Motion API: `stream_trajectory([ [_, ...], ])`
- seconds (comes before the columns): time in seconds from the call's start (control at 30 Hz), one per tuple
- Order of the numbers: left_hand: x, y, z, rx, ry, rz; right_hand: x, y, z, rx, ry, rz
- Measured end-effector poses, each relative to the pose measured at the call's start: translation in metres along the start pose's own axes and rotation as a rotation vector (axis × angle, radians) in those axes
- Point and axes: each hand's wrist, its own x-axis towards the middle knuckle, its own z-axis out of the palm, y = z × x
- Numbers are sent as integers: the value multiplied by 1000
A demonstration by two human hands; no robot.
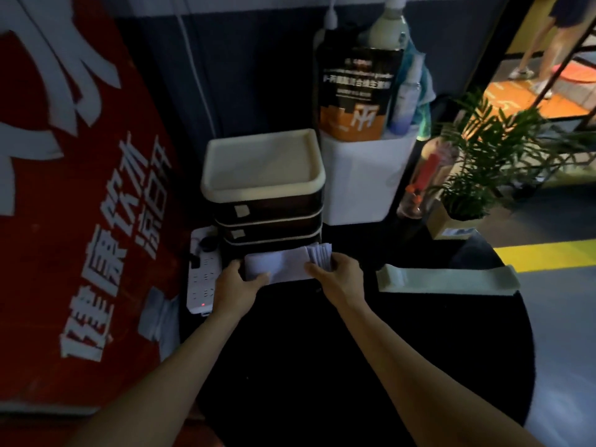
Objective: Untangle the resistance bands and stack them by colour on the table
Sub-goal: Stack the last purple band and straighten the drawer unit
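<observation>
We are squaring up a pale lilac stack of bands on the far side of the dark desk, just near of the stacked trays. Our left hand is pinching its left end, thumb lying on top; our right hand is gripping the fanned right ends, likely aligning them. Well to the right, a green stack is lying apart, keeping the colours separate.

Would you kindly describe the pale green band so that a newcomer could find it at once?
Start at the round black table and look to its right edge, before the yellow floor stripe. The flat pale green resistance band stack lies there alone, untouched. The other stack, of pale lilac bands, sits further left, held at its ends by both hands.
</observation>
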Motion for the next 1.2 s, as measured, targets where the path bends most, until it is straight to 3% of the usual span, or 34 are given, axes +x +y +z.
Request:
stream_trajectory([
  [0.27,27,-13,6,164,50,-70,27,-6,33,-264,-63,95],
  [0.53,34,-17,14,340,43,-42,37,-9,39,-343,-55,156],
  [0.7,23,-22,14,448,71,218,35,-9,41,-315,-39,162],
  [0.8,15,-29,21,467,-44,351,32,-9,41,-300,-34,151],
  [0.93,10,-31,30,572,-153,454,29,-11,35,-328,-42,115],
  [1.2,14,-33,42,707,-121,536,20,14,10,-347,-53,-165],
])
